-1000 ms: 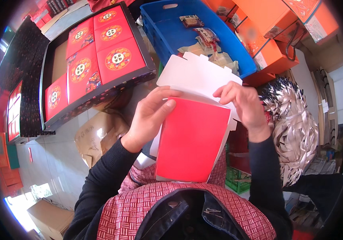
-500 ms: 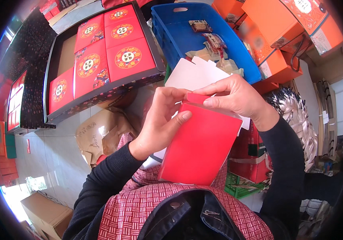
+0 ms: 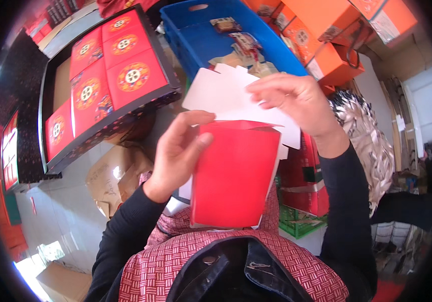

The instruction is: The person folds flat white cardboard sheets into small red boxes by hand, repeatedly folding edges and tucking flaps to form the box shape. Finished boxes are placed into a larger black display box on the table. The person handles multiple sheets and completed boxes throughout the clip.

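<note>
The red box has come up closer to the chest and stands more upright than a moment ago, and its mouth now gapes open at the top where before it lay flatter against the white card. The left hand has shifted from the top edge to the box's left side, thumb hooked over the rim and fingers behind, gripping it; the right hand has moved up onto the white card and pinches its upper edge just above the opening. To my eye that reads as the card being lined up with the open mouth — the box is formed enough to take it, but the card is still mostly outside. Much is out of sight: the box's back face and the left fingers behind it, the lower part of the card where it passes behind the red front, and whether any of it already sits inside. The card's notched top edge is washed out by glare, so its exact shape is hard to tell. Beyond the hands, the blue crate holds small pieces too blurred to make out, and the tray of red boxes is bent by the lens — orange cartons are cut off at the rim.
</note>
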Motion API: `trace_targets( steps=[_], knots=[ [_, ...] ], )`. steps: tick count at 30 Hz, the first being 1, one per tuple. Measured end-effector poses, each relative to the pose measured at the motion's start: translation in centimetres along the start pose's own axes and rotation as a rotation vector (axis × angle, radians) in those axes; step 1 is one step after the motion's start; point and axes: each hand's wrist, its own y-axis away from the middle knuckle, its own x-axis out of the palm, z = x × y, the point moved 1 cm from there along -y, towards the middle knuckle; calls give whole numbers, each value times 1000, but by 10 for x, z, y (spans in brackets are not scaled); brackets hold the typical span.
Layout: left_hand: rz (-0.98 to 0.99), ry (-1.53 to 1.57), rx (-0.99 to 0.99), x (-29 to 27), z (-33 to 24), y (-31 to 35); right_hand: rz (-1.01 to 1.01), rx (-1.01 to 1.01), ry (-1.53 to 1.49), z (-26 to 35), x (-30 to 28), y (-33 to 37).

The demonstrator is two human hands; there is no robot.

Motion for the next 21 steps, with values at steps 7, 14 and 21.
trace_targets(
  steps=[7, 14, 21],
  knots=[
    [55, 61, -33, 4, -3, -7, 40, 364, -406, -41, -7, 41],
    [79, 84, -63, 1, 0, -7, -101, 280, -258, -46, 8, 40],
    [21, 80, -51, 3, 10, -5, -145, 220, -113, -45, 22, 34]
  ],
)
